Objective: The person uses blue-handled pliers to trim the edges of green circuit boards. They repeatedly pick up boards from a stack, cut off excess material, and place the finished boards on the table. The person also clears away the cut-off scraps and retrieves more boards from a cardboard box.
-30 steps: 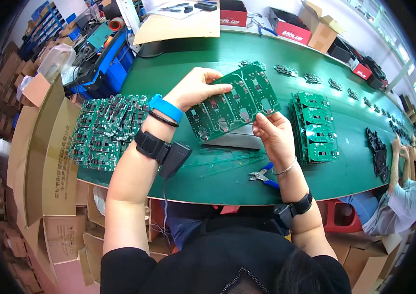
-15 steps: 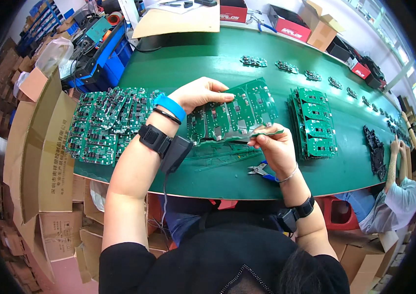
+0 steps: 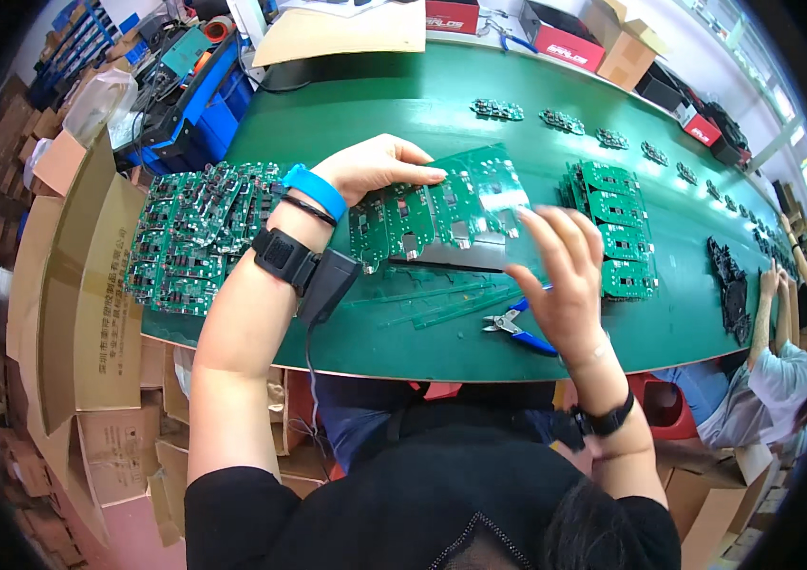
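Observation:
My left hand [image 3: 386,169] is closed on the upper edge of a green circuit board panel [image 3: 427,217], thumb on top. The panel is tilted above a grey, shiny flat-faced object [image 3: 460,255], mostly hidden beneath it. Off the panel's right end, my right hand [image 3: 563,275] is raised, fingers apart with nothing in them, slightly blurred. Thin green board strips [image 3: 451,306] lie on the table just below the panel. Near my right wrist are blue-handled cutters [image 3: 529,336].
A heap of populated boards [image 3: 199,242] lies at left, a stack of board panels [image 3: 620,233] at right. Small boards [image 3: 563,122] line the far side. Black parts [image 3: 728,290] lie near a co-worker's hands [image 3: 776,280]. Open cardboard boxes [image 3: 104,313] stand at left.
My right hand has let go of the panel's lower edge, opened and risen. Another green strip now lies on the table. The left hand and panel have shifted slightly left.

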The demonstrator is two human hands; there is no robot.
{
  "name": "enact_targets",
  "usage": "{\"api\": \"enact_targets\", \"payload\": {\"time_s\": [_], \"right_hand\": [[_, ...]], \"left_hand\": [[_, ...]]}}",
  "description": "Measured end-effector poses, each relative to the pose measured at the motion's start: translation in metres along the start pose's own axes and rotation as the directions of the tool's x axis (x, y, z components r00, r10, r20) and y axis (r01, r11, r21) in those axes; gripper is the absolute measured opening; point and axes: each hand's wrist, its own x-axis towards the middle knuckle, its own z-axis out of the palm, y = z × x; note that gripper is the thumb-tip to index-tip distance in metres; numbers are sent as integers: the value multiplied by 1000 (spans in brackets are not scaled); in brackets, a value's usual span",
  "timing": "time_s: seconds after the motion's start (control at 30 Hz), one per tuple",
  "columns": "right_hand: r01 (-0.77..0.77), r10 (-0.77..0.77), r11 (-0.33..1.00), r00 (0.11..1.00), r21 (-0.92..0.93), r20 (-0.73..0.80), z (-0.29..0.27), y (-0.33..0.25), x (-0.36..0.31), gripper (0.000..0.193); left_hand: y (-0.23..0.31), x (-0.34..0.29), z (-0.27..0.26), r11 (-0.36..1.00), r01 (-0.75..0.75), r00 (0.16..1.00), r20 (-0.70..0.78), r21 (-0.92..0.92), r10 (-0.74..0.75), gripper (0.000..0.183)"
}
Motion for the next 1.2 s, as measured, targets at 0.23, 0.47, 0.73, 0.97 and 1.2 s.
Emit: {"api": "enact_targets", "payload": {"time_s": [0.23, 0.47, 0.73, 0.97, 1.2], "right_hand": [[74, -72, 982, 997, 173, -18, 38, 22, 48, 14], [-312, 273, 882, 949, 355, 154, 66, 32, 50, 19], [-262, 210, 919, 958, 295, 197, 63, 32, 53, 19], [-280, 222, 916, 950, 287, 220, 59, 31, 50, 18], [-371, 329, 902, 922, 223, 202, 76, 48, 68, 29]], "left_hand": [[10, -9, -2, 992, -97, 995, -28, 80, 99, 61], [7, -21, 5, 932, -252, 962, -38, 260, 271, 31], [0, -13, 8, 956, -147, 977, -112, 254, 180, 29], [2, -18, 15, 963, -168, 974, -113, 212, 195, 29], [-6, 8, -1, 886, -277, 938, -94, 371, 333, 30]]}}
